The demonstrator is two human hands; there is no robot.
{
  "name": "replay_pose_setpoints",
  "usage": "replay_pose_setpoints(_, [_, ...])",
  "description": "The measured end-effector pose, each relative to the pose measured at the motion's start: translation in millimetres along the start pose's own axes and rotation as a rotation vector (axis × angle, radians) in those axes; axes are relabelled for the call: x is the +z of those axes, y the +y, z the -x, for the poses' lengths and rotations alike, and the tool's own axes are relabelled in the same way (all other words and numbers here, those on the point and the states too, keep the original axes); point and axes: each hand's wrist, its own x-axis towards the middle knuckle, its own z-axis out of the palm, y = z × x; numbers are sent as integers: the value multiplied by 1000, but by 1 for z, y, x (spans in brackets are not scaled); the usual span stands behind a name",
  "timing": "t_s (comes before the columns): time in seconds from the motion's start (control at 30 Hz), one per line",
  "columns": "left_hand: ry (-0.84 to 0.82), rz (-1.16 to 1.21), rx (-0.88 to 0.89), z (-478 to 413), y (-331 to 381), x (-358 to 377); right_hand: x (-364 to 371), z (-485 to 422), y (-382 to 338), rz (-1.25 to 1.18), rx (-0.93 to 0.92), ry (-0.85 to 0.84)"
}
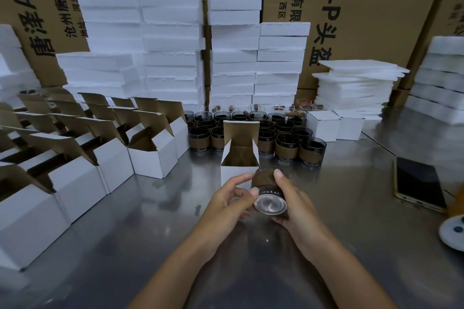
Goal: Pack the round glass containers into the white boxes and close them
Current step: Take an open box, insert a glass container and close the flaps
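Holding a glass [270, 195] in both hands, low over the middle of the desk [150, 233], nearer the front edge than the far one. Gripping it from the left with the left hand [227, 198], fingers [247, 177] curled onto the brown sleeve and thumb down by the base. Gripping it from the right with the right hand [292, 202], one fingertip on top of the sleeve and the rest wrapped underneath. Tipped on its side, thick clear base toward the camera, mouth toward a box [239, 158]. Standing just beyond the glass, that box: white outside, brown inside, lid flap raised and side flaps out. Touching the glass or not, cannot tell. Behind the box, toward the far edge, packed close and upright: more glasses [288, 144], each in a brown sleeve. Along the left side of the desk, in rows, open boxes [148, 155] with flaps up. Right of the glasses, two shut boxes [324, 125] side by side. At the far edge, tall foam stacks [170, 32] and a lower pile of foam sheets [356, 83], backed by cartons [364, 7]. By the right edge, lying flat with screen up, a phone [419, 183].
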Motion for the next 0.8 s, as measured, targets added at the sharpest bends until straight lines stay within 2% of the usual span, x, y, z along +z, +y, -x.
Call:
replay_pose_setpoints(0.43, [22, 11, 8, 0, -1, 2, 1, -2, 1, 68, 65, 20])
replay_pose_setpoints(0.53, [81, 64, 34, -1, -1, 1, 1, 2, 2, 34, -63, -41])
replay_pose_setpoints(0.67, [161, 155, 112, -2, 1, -1, 0, 3, 3, 20, -262, 52])
replay_pose_setpoints(0.8, [239, 134, 214, -6, 1, -3, 2, 0, 7, 36, -368, 77])
